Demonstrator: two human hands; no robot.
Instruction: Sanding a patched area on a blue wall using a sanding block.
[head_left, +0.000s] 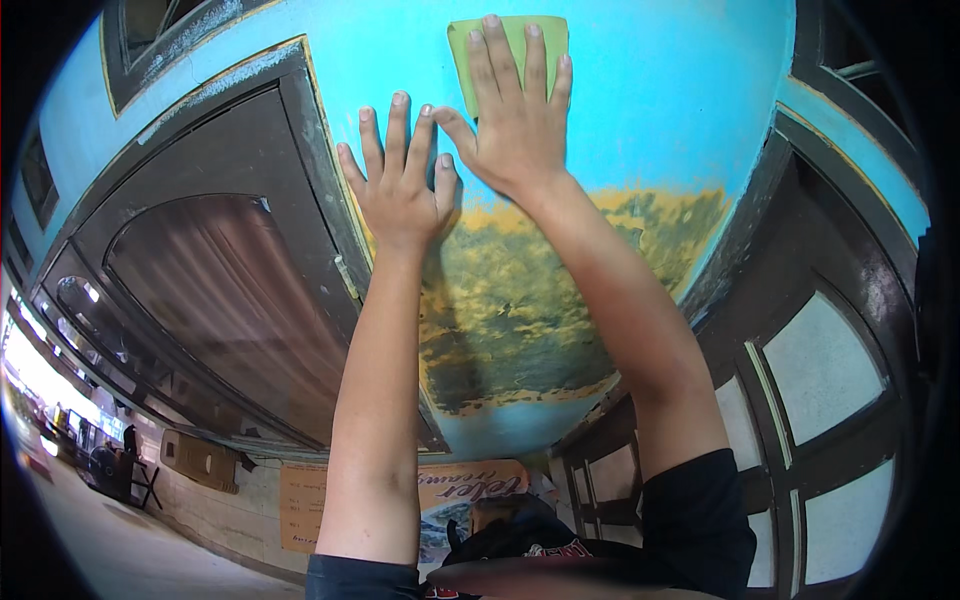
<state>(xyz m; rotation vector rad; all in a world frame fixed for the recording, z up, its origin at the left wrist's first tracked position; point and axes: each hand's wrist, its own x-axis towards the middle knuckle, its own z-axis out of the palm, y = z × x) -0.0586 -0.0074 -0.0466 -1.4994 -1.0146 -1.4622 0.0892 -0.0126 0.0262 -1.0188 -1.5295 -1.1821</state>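
Observation:
My right hand (521, 124) lies flat over a yellow-green rectangular sheet (462, 56), pressing it against the light blue wall (645, 97). Whether the sheet is sandpaper or cloth cannot be told. Its top and left edges show past my fingers, while the palm hides the lower part. To the left, my left hand (405, 180) rests on the same wall with its fingers spread and holds nothing. The tip of my right thumb is close to my left index finger. Below both hands the wall has a worn patch (517, 277), mottled yellow and dark grey-green.
A dark brown door (262, 150) with a curtained pane (225, 262) flanks the wall on the left. On the right stands a brown panelled door (810, 240) with pale panes. An orange banner (300, 499) bearing writing and a black fan (105, 465) appear lower down.

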